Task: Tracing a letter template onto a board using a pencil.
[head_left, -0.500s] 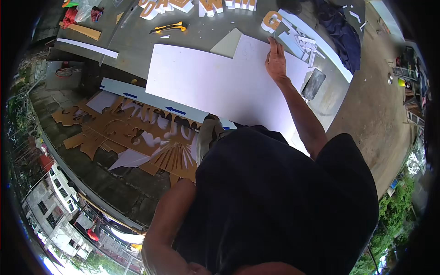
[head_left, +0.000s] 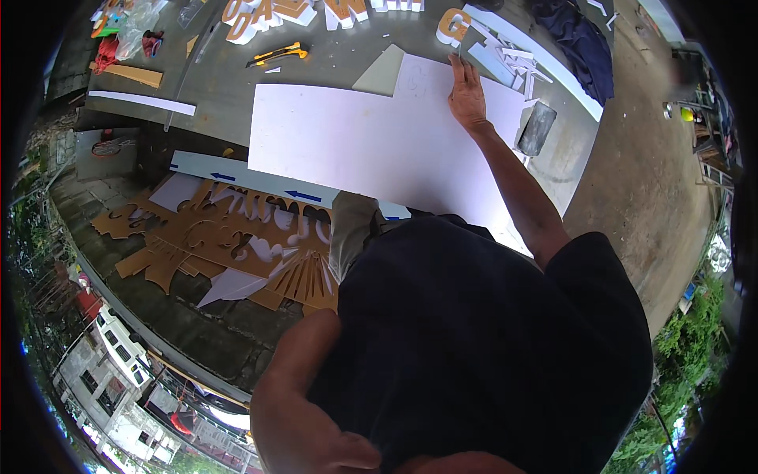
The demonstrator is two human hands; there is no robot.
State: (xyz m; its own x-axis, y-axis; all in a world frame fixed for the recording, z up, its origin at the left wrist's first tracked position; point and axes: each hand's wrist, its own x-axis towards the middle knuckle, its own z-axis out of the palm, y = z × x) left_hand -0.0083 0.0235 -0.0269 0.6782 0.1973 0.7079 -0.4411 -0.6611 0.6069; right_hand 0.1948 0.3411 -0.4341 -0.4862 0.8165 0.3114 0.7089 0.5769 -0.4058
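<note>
Concrete floor bears white board (head_left: 379,146); right hand (head_left: 467,95) fingers flat on it.

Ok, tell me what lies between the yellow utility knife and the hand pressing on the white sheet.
In the head view, between the yellow utility knife and the right hand lie bare grey floor and a grey-green triangular offcut.

My work surface is the grey concrete floor (head_left: 332,67), filling the upper half of the frame. A large white sheet (head_left: 371,150) lies flat on it at upper centre. A yellow utility knife (head_left: 278,54) lies at upper left of the sheet. Cut-out orange and white letters (head_left: 272,12) line the top edge. Brown cut-out board (head_left: 221,237) lies at left centre. A dark cloth (head_left: 580,43) lies at upper right.
</note>
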